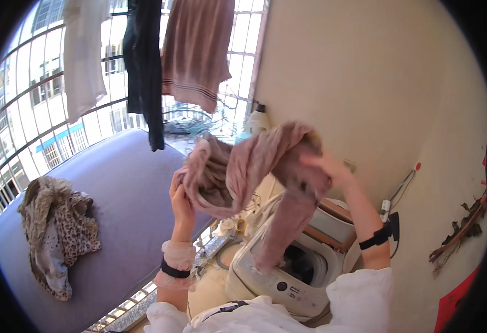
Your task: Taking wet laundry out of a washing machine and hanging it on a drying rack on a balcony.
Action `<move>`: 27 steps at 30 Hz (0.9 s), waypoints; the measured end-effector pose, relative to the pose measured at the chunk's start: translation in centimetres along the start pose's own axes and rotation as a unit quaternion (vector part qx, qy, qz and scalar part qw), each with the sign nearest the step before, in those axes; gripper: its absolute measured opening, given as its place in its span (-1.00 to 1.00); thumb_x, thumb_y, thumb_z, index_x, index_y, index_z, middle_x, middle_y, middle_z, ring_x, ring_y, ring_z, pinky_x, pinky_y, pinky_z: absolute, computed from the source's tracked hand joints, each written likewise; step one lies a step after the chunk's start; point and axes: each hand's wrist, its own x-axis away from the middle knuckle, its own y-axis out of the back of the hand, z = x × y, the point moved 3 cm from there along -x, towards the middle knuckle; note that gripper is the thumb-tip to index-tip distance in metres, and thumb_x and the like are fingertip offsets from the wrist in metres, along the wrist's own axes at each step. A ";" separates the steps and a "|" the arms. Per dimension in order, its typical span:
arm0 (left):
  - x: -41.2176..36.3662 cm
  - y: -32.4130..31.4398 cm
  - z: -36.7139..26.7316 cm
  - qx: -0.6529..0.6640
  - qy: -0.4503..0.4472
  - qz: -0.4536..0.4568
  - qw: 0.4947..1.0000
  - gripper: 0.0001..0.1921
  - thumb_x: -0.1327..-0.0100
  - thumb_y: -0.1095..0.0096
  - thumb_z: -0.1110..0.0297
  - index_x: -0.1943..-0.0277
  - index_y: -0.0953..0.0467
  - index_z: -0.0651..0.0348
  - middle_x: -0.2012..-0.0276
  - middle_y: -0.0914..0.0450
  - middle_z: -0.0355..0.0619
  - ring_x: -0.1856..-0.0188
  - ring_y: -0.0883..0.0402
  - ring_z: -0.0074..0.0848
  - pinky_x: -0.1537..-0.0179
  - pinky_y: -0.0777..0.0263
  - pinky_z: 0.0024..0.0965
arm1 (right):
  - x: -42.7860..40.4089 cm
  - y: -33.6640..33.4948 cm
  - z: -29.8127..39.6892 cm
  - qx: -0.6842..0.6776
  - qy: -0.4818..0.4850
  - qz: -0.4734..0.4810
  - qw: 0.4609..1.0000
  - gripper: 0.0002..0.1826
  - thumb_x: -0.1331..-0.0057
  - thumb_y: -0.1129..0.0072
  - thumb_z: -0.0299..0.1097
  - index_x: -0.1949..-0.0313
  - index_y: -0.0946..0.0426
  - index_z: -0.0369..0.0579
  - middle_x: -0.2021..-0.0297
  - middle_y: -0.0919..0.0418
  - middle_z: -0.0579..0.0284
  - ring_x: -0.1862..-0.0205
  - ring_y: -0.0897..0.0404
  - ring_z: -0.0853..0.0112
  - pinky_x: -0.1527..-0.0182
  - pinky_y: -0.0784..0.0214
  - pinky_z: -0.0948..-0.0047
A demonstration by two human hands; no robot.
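Observation:
My left hand (181, 200) grips the edge of a twisted, dusty-pink soft garment (251, 170) raised in front of me. On its other side my right hand (330, 168), blurred by motion, has its fingers on the cloth and grasps it. A long sleeve or leg of the garment hangs between my arms and covers part of a top-loading washing machine (264, 287). The machine's lid (330, 224) is up, and its dark drum (299, 264) shows beyond the hanging cloth.
A leopard-print garment (62, 233) lies on a lavender-covered surface (135, 208) at left. Dark trousers (143, 70) and a brown-pink towel (197, 54) hang before the barred window (31, 87). A black-capped bottle (258, 118) stands by the wall. Cables (401, 183) run along the right wall.

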 end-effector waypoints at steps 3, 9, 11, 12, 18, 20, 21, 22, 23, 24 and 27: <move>0.0 5.1 -4.4 -0.239 0.016 -0.030 0.970 -0.69 -0.34 0.04 0.54 -0.10 -0.52 0.24 0.03 -0.56 -0.16 0.04 -0.51 -0.60 0.19 -0.44 -0.60 | 1.5 -2.3 1.5 -0.285 -0.008 0.149 0.947 -0.41 -0.23 -0.40 -0.21 -0.17 -0.46 -0.23 -0.01 -0.62 0.07 0.02 -0.63 0.32 -0.04 -0.50 0.32; 6.6 9.1 -0.6 -0.079 0.099 -0.170 0.977 -0.27 -0.42 0.06 -0.17 -0.45 -0.08 0.14 -0.30 -0.30 -0.15 -0.28 -0.27 -0.42 -0.17 -0.28 -0.26 | 4.6 -7.3 6.9 -0.371 -0.053 0.232 0.898 -0.46 -0.30 -0.34 -0.15 -0.15 -0.46 -0.23 -0.01 -0.62 0.09 0.03 -0.65 0.31 -0.04 -0.54 0.30; 11.9 6.1 2.1 -0.047 0.390 -0.092 0.915 -0.01 -0.30 0.11 -0.48 -0.53 0.05 0.11 -0.49 -0.12 -0.16 -0.49 -0.11 -0.33 -0.45 -0.06 -0.15 | 7.3 -8.9 8.6 -0.378 -0.078 0.246 0.889 -0.47 -0.35 -0.29 -0.12 -0.16 -0.46 -0.22 -0.01 -0.60 0.11 -0.01 -0.62 0.34 -0.08 -0.51 0.31; 12.3 4.1 2.2 0.025 0.391 0.019 0.920 0.05 -0.23 0.09 -0.53 -0.53 0.06 0.10 -0.50 -0.09 -0.16 -0.50 -0.07 -0.28 -0.44 -0.06 -0.15 | 9.1 -9.8 9.3 -0.416 -0.091 0.305 0.852 -0.47 -0.36 -0.28 -0.10 -0.17 -0.45 -0.21 -0.02 -0.60 0.12 -0.03 -0.60 0.36 -0.10 -0.49 0.33; 13.0 2.9 -2.2 0.017 0.369 0.192 0.909 0.10 -0.17 0.01 -0.54 -0.53 0.05 0.13 -0.50 -0.09 -0.13 -0.50 -0.06 -0.25 -0.43 -0.08 -0.16 | 19.4 -18.9 10.4 -0.042 0.080 0.653 0.752 -0.39 -0.42 -0.13 0.03 -0.28 -0.37 -0.14 -0.07 -0.56 0.14 0.02 -0.58 0.48 0.00 -0.43 0.46; 13.1 4.9 -1.8 -0.018 0.354 0.172 0.919 0.09 -0.17 -0.01 -0.53 -0.52 0.04 0.14 -0.49 -0.10 -0.12 -0.50 -0.07 -0.25 -0.43 -0.08 -0.16 | 19.5 -19.6 8.0 0.031 -0.022 0.736 0.676 -0.40 -0.43 -0.09 -0.01 -0.31 -0.32 -0.13 -0.07 -0.56 0.11 0.03 -0.59 0.50 0.07 -0.43 0.47; 13.2 5.8 -1.0 -0.030 0.349 0.160 0.923 0.09 -0.17 -0.02 -0.52 -0.52 0.04 0.15 -0.49 -0.11 -0.12 -0.50 -0.08 -0.25 -0.43 -0.08 -0.16 | 18.1 -19.5 6.8 0.054 -0.049 0.755 0.652 -0.39 -0.42 -0.08 -0.03 -0.32 -0.29 -0.12 -0.07 -0.56 0.09 0.04 -0.60 0.51 0.10 -0.43 0.48; 13.3 6.6 0.0 -0.042 0.346 0.151 0.925 0.08 -0.18 -0.03 -0.51 -0.52 0.03 0.16 -0.49 -0.11 -0.11 -0.49 -0.08 -0.25 -0.43 -0.09 -0.16 | 17.0 -19.1 5.3 0.078 -0.076 0.773 0.625 -0.39 -0.42 -0.06 -0.05 -0.34 -0.26 -0.11 -0.07 -0.57 0.07 0.05 -0.60 0.52 0.12 -0.42 0.49; 13.4 7.3 1.0 -0.053 0.343 0.141 0.927 0.08 -0.18 -0.04 -0.50 -0.51 0.03 0.16 -0.48 -0.12 -0.11 -0.49 -0.09 -0.26 -0.43 -0.09 -0.16 | 15.6 -18.1 3.8 0.016 -0.090 0.662 0.744 -0.34 -0.36 -0.12 -0.11 -0.35 -0.25 -0.16 -0.14 -0.53 0.00 -0.02 -0.60 0.44 0.05 -0.44 0.45; 13.4 7.7 2.1 -0.067 0.341 0.135 0.928 0.08 -0.18 -0.05 -0.49 -0.51 0.02 0.17 -0.48 -0.12 -0.10 -0.49 -0.09 -0.26 -0.42 -0.09 -0.16 | 14.9 -18.7 2.6 -0.006 -0.034 0.581 0.813 -0.30 -0.33 -0.17 -0.11 -0.36 -0.24 -0.20 -0.19 -0.49 -0.03 -0.09 -0.55 0.39 -0.06 -0.41 0.42; 12.3 8.4 3.4 -0.091 0.335 0.127 0.929 0.07 -0.18 -0.08 -0.46 -0.51 0.01 0.19 -0.47 -0.14 -0.09 -0.48 -0.11 -0.26 -0.42 -0.10 -0.17 | 16.3 -20.3 0.9 -0.016 0.206 0.472 0.857 -0.20 -0.29 -0.29 -0.09 -0.38 -0.20 -0.27 -0.28 -0.40 -0.05 -0.25 -0.43 0.32 -0.28 -0.27 0.40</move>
